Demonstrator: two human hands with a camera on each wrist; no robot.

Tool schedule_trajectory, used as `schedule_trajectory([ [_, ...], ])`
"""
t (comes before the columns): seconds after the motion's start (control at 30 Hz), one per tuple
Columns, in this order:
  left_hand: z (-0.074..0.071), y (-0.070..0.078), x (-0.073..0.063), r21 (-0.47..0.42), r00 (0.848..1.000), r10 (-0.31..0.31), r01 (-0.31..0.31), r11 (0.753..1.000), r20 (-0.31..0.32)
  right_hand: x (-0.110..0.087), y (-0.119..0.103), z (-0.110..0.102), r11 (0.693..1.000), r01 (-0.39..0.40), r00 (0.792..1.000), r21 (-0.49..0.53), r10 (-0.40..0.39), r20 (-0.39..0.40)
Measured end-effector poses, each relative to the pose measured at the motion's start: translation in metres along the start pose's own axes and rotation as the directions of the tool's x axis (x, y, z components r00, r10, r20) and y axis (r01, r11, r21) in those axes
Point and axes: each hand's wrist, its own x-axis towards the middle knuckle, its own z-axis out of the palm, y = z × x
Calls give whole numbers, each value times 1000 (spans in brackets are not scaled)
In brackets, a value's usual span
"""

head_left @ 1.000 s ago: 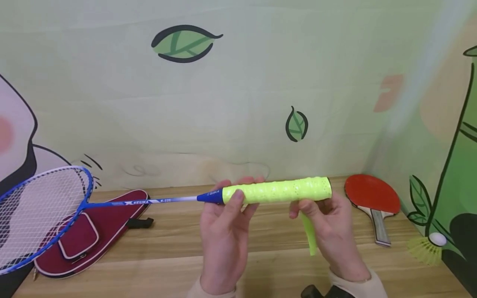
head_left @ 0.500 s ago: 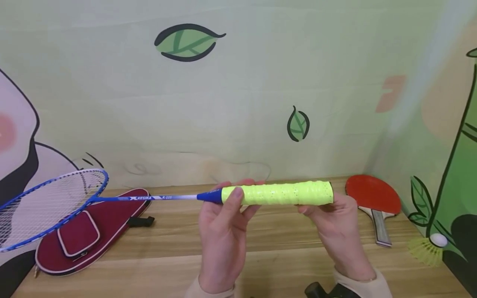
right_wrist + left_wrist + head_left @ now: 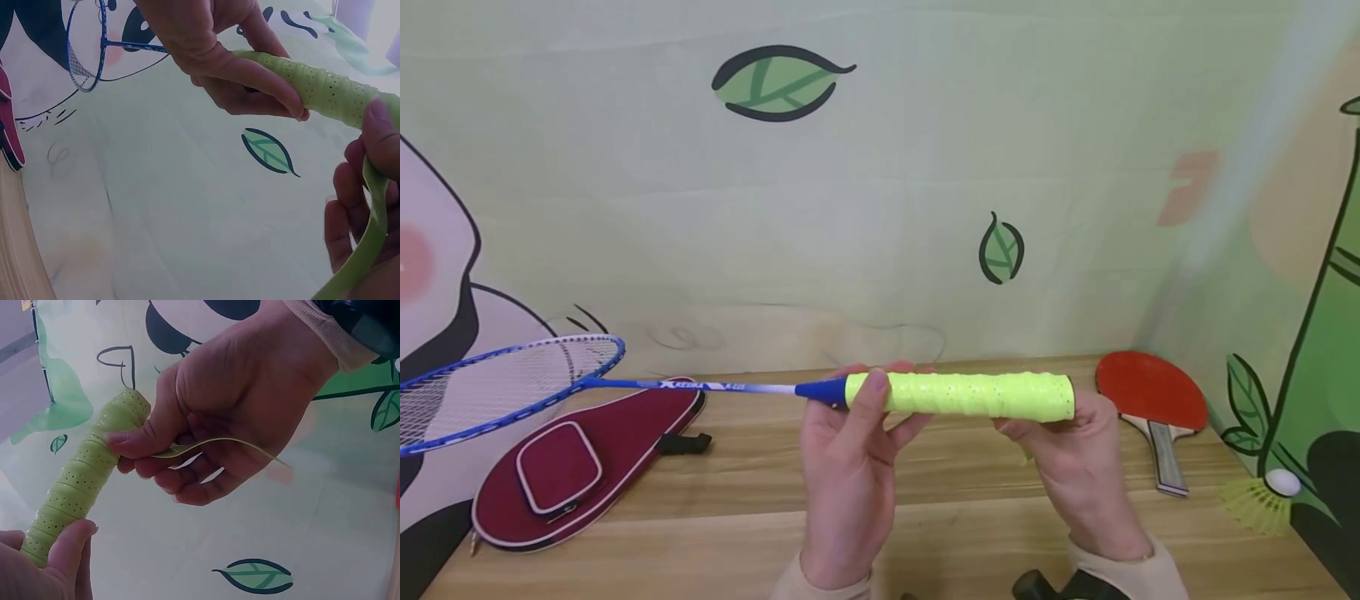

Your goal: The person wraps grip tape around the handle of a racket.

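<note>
My left hand (image 3: 850,475) grips a blue badminton racket (image 3: 647,384) where its cone meets the handle, thumb along the near side. Yellow-green overgrip tape (image 3: 977,394) is wound round the handle in overlapping turns, dotted with small holes. Near the butt end, my right hand (image 3: 1078,467) pinches the tape's loose tail (image 3: 375,219) between thumb and forefinger. That tail curves away past the palm in both wrist views; in the head view it is mostly hidden. The racket is held up above the table, its head at the left, tilted nearly edge-on.
A maroon racket cover (image 3: 625,450) lies on the wooden table (image 3: 955,533) at the left. On the right are a red table tennis bat (image 3: 1150,387) and a yellow shuttlecock (image 3: 1262,504). A printed backdrop (image 3: 910,167) stands behind.
The racket has turned about its shaft, so its head looks narrower and sits higher. The hanging tape tail has swung behind the right hand. The butt end is slightly lower.
</note>
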Motion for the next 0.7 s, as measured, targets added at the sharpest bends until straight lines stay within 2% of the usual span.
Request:
schedule_trajectory([
  [0.1,1,1,0,-7,1000,-6,6,1000,-2,0,1,1,998,53,998,32,-54,13],
  [0.2,1,1,0,-14,1000,10,-10,1000,3,1,0,0,998,59,998,-8,-59,32],
  [0.4,0,2,1,-12,999,52,-52,999,3,0,-2,-3,992,6,998,-128,2,64],
  [0.53,0,2,1,-1,999,31,-31,1000,-21,1,-5,-5,987,-7,995,-158,22,96],
  [0.7,-1,2,1,27,999,1,0,1000,-49,3,-9,-8,970,-35,991,-241,66,121],
])
